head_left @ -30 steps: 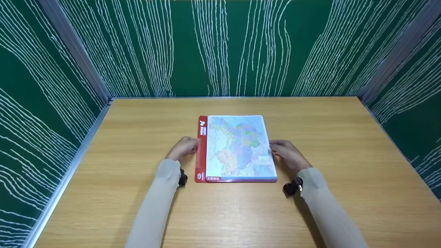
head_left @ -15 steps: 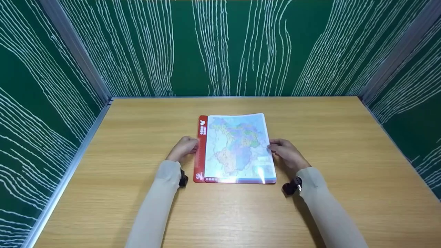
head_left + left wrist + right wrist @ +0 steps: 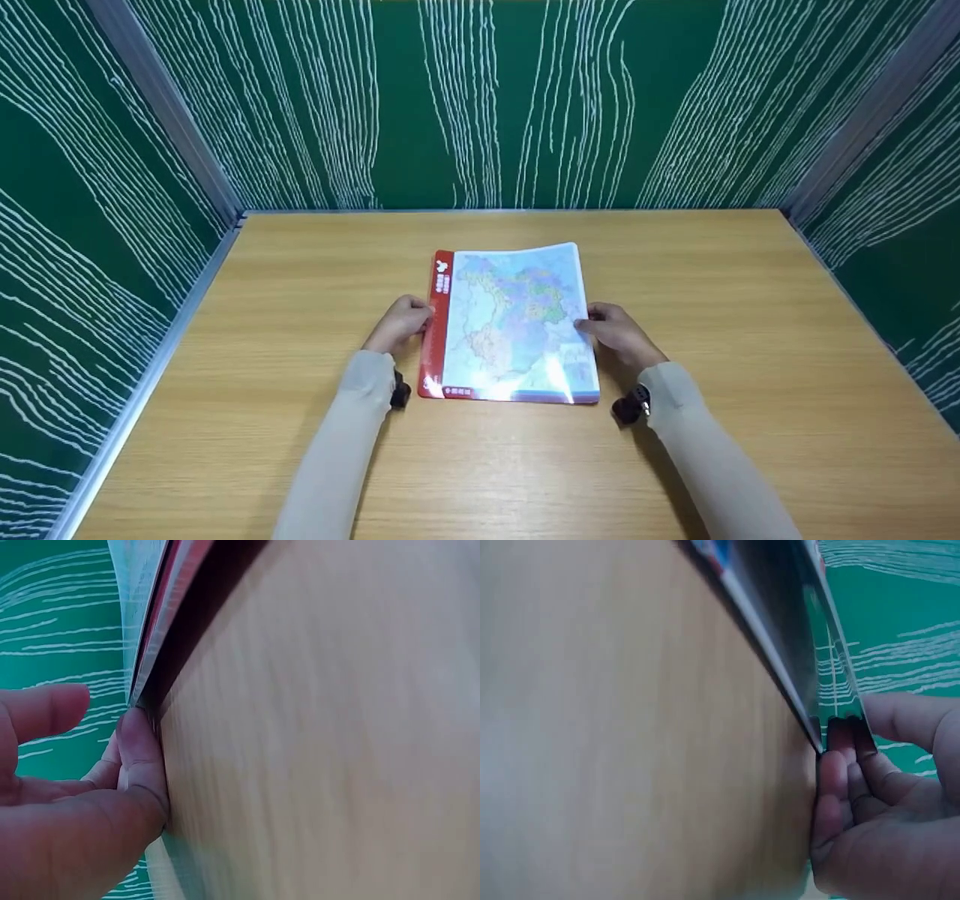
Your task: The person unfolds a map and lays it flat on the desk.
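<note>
A glossy map sheet [image 3: 517, 322] with a red strip [image 3: 433, 330] down its left side lies on the table, over another sheet or board. At its right edge, my right hand [image 3: 619, 334] pinches the raised top sheet, thumb above and fingers beneath. The right wrist view shows a gap between this lifted sheet [image 3: 832, 615] and the lower layer [image 3: 769, 637]. My left hand [image 3: 401, 322] is at the red edge. In the left wrist view, its fingertips [image 3: 139, 735] touch the edge of the layers near the tabletop, while the thumb [image 3: 52, 709] stands apart from them.
The wooden table [image 3: 510, 480] extends around the map on all sides. Green walls [image 3: 405, 105] with white wavy lines enclose its back and both sides. A small dark camera [image 3: 632, 405] sits at each wrist.
The right side of the top sheet has risen and bowed, with light glare now on its near part. My right thumb has moved left onto the sheet. The left hand has stayed nearly still.
</note>
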### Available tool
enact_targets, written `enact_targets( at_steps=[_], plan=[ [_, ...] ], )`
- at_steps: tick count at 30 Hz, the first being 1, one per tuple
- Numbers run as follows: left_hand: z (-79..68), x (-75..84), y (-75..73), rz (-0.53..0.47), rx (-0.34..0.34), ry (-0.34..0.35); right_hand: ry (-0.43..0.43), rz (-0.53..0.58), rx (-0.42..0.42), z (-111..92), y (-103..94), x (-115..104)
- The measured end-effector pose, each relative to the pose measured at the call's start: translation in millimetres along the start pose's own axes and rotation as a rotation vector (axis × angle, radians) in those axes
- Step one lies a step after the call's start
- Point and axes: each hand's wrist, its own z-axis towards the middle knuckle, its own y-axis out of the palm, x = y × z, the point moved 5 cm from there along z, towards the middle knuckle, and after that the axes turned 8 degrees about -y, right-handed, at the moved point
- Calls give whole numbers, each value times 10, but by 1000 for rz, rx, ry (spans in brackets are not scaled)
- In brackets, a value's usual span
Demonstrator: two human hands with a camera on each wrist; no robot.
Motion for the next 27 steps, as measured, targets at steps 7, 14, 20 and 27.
enact_targets(
  at_steps=[7,14,20,27],
  plan=[
    [44,-26,16,-7,11,39,-40,-118,11,-15,-6,-40],
    [35,0,32,46,43,76,-18,-104,0,-28,-12,-61],
    [8,13,10,84,70,31,-28,-120,-1,-22,-9,-83],
    [42,15,-9,76,53,-14,-37,-107,6,-29,-7,-91]
  ],
)
